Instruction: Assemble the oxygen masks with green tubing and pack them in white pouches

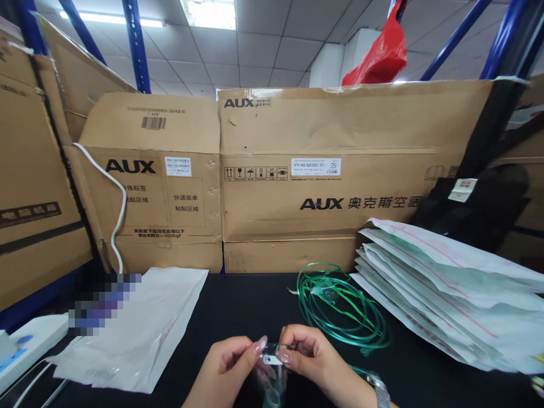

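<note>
Cardboard panels (289, 127) stand behind a black tabletop (242, 306), where a coil of green tubing (348, 338) lies beside a stack of white mailers (442, 300); nearer the wearer, the left hand (229, 362) and right hand (314, 357) pinch the top of a clear bag (274, 375) (greenish contents (272, 398) show faintly inside)

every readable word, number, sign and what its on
"AUX": narrower carton
"953-35AES": its top flap
"HY": same flap
"标签": its front
"快递面单": its front
"粘贴区域", twice: its front
"300kgf": its front
"AUX": wide carton
"AUX 奥克斯空调": wide carton
"KFR-46G/BpR3AES1(B1)": wide carton's label
"25": same label
Arrow, glass, umbrella signs: wide carton
"电脑机箱": far-left carton
Too small or blurred: the rest, white packets included
</note>
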Tool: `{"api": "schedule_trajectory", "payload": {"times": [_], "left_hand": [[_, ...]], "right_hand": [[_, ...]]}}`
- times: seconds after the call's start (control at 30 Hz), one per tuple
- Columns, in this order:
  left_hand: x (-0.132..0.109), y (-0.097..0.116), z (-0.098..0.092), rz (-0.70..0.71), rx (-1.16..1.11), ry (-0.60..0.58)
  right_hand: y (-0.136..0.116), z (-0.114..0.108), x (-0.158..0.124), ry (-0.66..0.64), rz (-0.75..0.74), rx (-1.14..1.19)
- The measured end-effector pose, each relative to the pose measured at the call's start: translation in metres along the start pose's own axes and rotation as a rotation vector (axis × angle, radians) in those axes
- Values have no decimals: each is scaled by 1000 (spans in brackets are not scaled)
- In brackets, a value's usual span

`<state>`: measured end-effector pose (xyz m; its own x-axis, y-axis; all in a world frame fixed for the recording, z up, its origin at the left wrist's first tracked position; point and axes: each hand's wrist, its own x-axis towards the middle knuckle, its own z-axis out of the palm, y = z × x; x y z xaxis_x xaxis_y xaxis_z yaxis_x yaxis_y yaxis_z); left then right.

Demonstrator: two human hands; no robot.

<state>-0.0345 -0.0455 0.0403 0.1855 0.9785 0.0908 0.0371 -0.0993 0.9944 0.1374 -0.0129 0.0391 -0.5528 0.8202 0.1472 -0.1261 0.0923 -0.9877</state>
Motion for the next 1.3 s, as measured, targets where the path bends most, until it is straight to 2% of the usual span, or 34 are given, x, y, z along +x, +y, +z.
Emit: {"api": "schedule_trajectory", "payload": {"times": [0.17, 0.37, 0.6, 0.77, 0.97, 1.1, 1.3], "left_hand": [[-1, -8, 2, 53, 66, 66], [0, -14, 3, 44, -18, 41], [-1, -7, 4, 44, 17, 22], [-2, -6, 4, 33, -1, 6], [-1, -7, 4, -17, -131, -7], [1, -9, 5, -69, -303, -71], [1, -11, 5, 3, -338, -112]], "right_hand": [[0, 2, 0, 46, 23, -36], [5, 6, -1, 76, 39, 14], [4, 10, -1, -47, 79, 164], [3, 12, -3, -34, 88, 152], [4, 17, -6, -54, 91, 183], [7, 17, -6, -58, 83, 234], [25, 20, -7, 14, 83, 369]]}}
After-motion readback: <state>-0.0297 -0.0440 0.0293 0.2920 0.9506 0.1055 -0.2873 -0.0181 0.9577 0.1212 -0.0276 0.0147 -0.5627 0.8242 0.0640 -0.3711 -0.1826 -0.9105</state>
